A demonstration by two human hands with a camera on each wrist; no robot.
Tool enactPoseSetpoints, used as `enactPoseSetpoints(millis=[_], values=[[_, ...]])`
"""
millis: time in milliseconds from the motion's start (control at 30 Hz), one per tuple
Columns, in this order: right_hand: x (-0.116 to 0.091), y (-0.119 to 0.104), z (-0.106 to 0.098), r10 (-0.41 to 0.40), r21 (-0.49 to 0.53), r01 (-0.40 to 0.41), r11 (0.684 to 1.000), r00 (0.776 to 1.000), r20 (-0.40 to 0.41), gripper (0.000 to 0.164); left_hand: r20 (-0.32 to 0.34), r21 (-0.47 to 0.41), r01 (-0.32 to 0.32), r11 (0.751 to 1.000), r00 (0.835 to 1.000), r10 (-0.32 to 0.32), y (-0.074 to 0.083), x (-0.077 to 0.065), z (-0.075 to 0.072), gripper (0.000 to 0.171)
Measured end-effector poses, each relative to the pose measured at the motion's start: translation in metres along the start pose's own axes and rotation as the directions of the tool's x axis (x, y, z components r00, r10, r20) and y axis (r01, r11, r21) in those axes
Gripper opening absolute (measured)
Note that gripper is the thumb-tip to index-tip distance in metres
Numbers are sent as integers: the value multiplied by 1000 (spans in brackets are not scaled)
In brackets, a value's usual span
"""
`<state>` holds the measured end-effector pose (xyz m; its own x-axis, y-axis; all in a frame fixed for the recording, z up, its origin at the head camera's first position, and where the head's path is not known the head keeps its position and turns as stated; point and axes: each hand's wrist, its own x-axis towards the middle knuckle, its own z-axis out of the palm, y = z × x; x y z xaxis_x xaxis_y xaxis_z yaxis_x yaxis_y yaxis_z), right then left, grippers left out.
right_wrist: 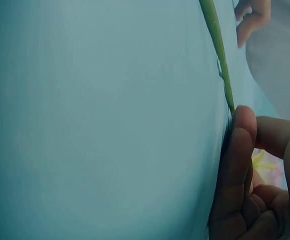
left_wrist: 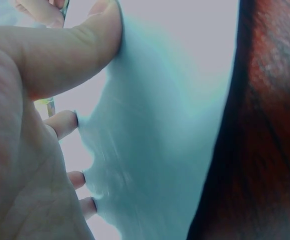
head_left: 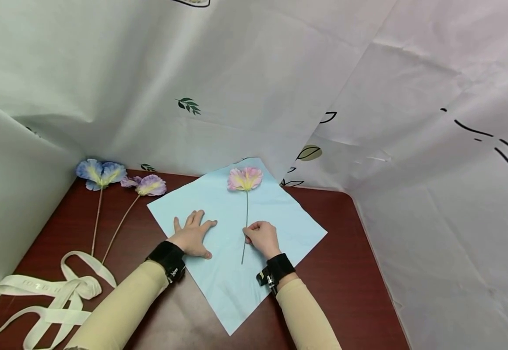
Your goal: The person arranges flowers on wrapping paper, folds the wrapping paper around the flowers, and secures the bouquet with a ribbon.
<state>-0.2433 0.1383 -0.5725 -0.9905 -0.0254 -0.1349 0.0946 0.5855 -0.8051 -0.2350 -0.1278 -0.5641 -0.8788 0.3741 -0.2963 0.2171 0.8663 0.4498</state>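
Observation:
A light blue sheet (head_left: 219, 287) lies diamond-wise on the dark red table. On it lies a pink artificial flower (head_left: 245, 180) with a yellow centre, its head near the sheet's far corner. My right hand (head_left: 263, 238) pinches the thin green stem (right_wrist: 215, 35) between thumb and fingers, below the middle of its length. With fingers spread, my left hand (head_left: 192, 235) rests on the sheet's left part; in the left wrist view the thumb (left_wrist: 70, 55) and fingertips touch the sheet's surface.
A blue flower (head_left: 100, 173) and a purple flower (head_left: 150, 185) lie at the back left of the table (head_left: 337, 291). A loose, looped white ribbon (head_left: 67, 291) fills the front left corner. White patterned fabric (head_left: 254, 82) hangs behind the table and along both sides.

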Motion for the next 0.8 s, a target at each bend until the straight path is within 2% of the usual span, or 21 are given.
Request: enactPoseSetpoints(millis=[433, 800], values=[[1, 6, -3, -41, 12, 40, 999, 998, 57, 19, -2, 12, 12, 1000, 1000, -12, 4, -2, -3, 101], [0, -1, -1, -8, -33, 10, 999, 999, 44, 18, -3, 10, 5, 1000, 1000, -5, 4, -2, -3, 100]])
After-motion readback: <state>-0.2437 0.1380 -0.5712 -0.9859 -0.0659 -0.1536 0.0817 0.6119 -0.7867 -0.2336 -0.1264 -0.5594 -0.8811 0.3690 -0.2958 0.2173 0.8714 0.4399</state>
